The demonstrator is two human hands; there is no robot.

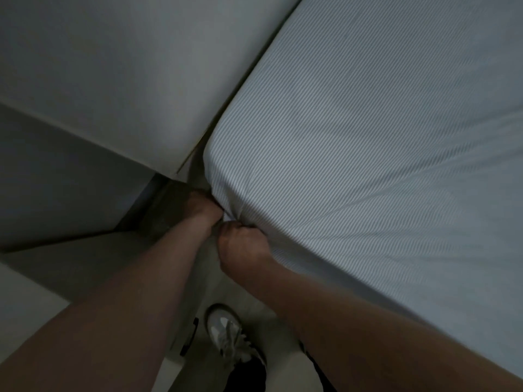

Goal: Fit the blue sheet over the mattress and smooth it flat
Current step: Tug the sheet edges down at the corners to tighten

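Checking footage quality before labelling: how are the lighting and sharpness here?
Head view: dim, greyish, no glare; the blue sheet shows its stripes clearly, the left hand and right hand sit in shadow at the corner, slightly soft; wide-angle bending of edges.

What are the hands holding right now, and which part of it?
Both the left hand and the right hand grip the blue sheet at its bunched corner, down at the mattress corner.
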